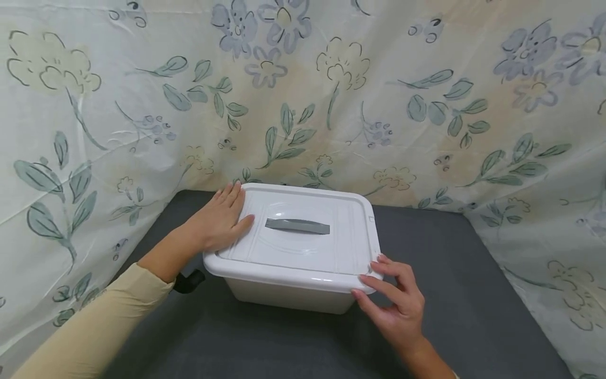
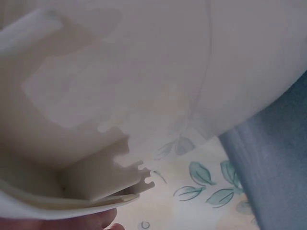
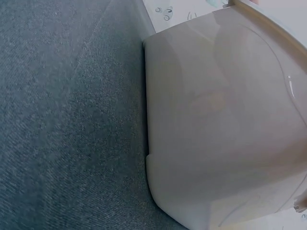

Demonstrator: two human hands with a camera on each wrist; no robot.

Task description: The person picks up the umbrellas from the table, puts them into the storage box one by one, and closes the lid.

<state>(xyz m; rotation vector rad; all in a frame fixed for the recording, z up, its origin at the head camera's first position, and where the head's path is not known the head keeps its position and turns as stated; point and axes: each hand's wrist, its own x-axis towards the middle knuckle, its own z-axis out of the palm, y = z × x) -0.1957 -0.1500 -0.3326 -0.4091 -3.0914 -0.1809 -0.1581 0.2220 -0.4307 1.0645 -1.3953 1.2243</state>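
Note:
A white plastic box [image 1: 284, 295] stands on a grey mat [image 1: 464, 295], closed by a white lid [image 1: 307, 252] with a flat grey handle [image 1: 297, 226]. My left hand [image 1: 231, 211] lies flat on the lid's left side, fingers straight and pointing away from me. My right hand [image 1: 366, 278] is at the front right corner, its bent fingers on the lid's rim and the thumb just beneath it. The left wrist view looks up at the box wall [image 2: 144, 72] and rim [image 2: 57, 203]. The right wrist view shows the box side [image 3: 216, 134] on the mat [image 3: 62, 120].
A floral cloth [image 1: 331, 105] hangs behind and along both sides of the mat. A small black part [image 1: 189, 281] sticks out by my left wrist, beside the box. Bare mat lies in front of the box and to its right.

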